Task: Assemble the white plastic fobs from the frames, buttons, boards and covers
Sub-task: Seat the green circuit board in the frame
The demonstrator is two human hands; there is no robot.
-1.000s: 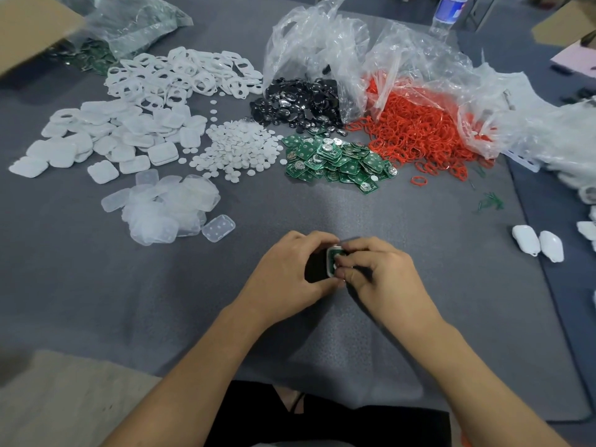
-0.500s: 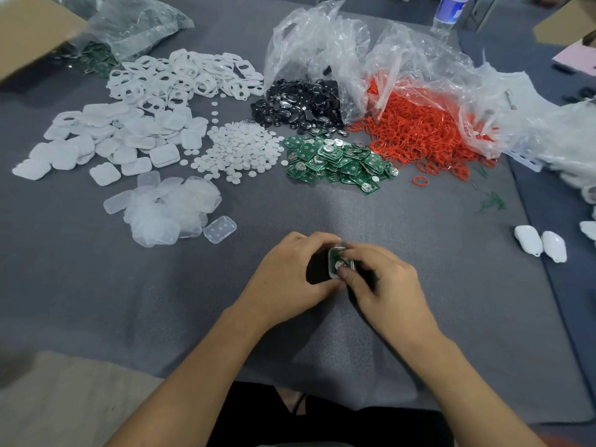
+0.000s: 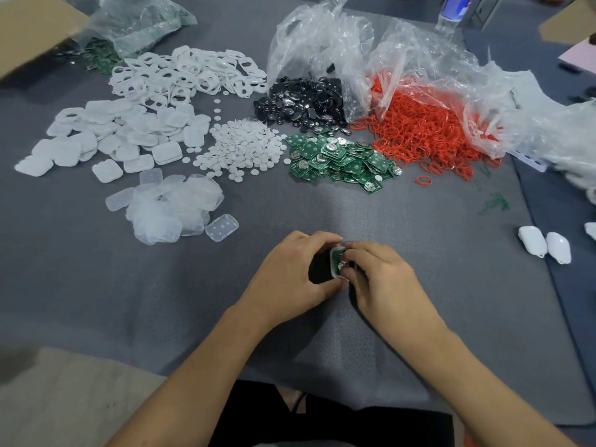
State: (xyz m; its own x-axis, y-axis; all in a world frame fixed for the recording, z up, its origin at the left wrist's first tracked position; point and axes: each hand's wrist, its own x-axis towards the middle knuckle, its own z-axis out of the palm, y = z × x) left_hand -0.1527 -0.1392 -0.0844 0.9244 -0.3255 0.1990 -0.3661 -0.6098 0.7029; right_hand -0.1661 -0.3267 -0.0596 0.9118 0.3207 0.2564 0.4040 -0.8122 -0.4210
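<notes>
The grey bench point(image 3: 96, 269) carries heaps of frames point(image 3: 180, 75), covers point(image 3: 129, 137), buttons point(image 3: 240, 146) and boards point(image 3: 338, 159) across the upper frame. At lower centre, the left hand point(image 3: 290, 279) and right hand point(image 3: 383, 279) pinch one half-built fob point(image 3: 338, 262), fingers closed around it.

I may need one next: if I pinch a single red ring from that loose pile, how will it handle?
The red rings look thin and bendy, so one would probably flex rather than hold its shape. They lie tangled and overlapping, so neighbours may lift along with it. The stray ring lies flat and alone on the grey mat, likely the easier pick, though its low profile could make pinching fiddly.
</notes>
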